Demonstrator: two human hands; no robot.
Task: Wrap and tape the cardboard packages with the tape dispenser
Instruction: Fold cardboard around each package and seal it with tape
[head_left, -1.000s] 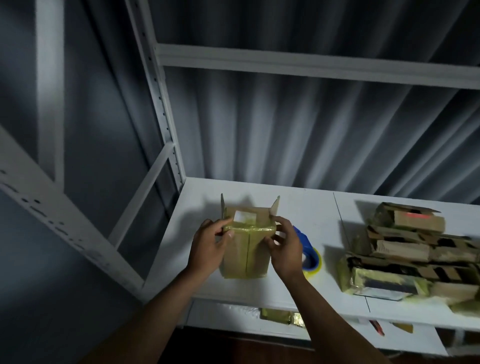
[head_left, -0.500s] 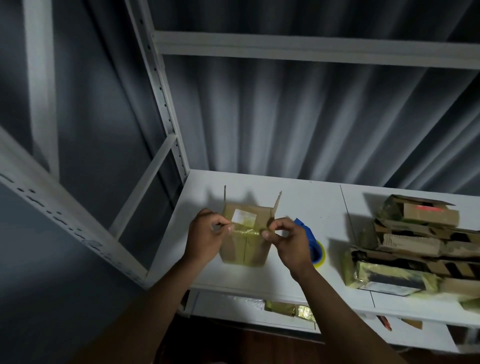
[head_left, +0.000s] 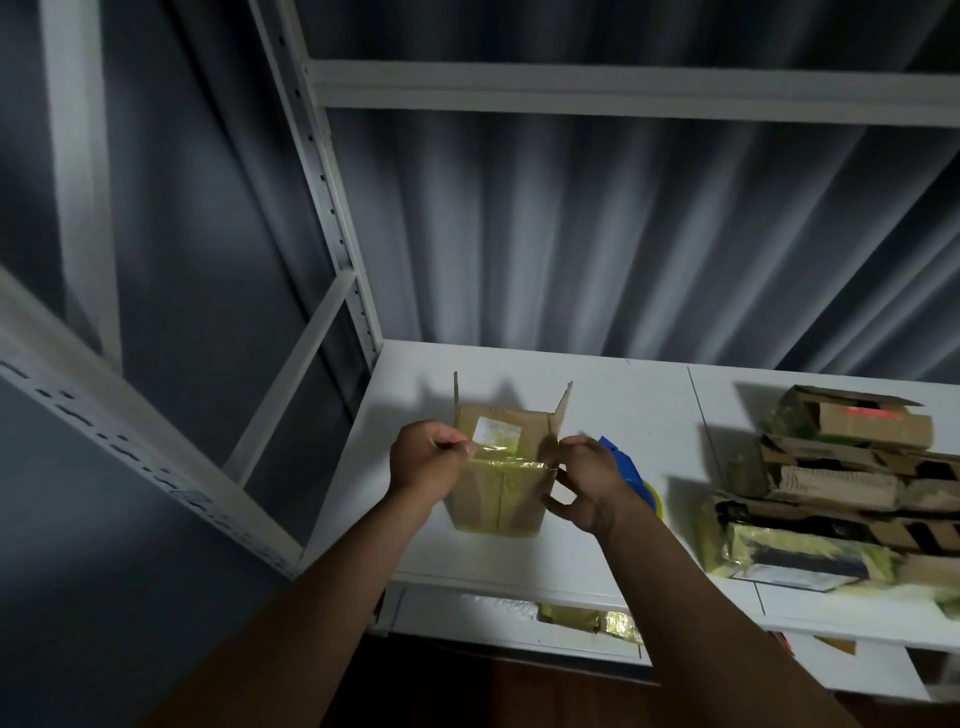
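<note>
box: one open cardboard package (head_left: 498, 499) upright on the white surface (head_left: 623, 415), two flaps raised
left hand (head_left: 426, 462): pinches the yellowish tape at the box's left edge
right hand (head_left: 584, 483): pinches its right edge
dispenser: one blue tape dispenser (head_left: 626, 467) behind right hand
stack: several taped packages (head_left: 831, 483), count unclear

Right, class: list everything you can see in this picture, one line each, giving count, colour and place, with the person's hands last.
cardboard box: one, brown with yellowish tape, upright on the shelf, side flaps up.
tape dispenser: one, blue with a yellow roll, on the shelf behind the right hand.
stacked packages: a pile, count unclear, brown and yellow-taped, right of the shelf.
shelf: white, metal frame.
curtain: grey, behind.
left hand: pinches the box's left top edge.
right hand: pinches its right top edge.
</note>
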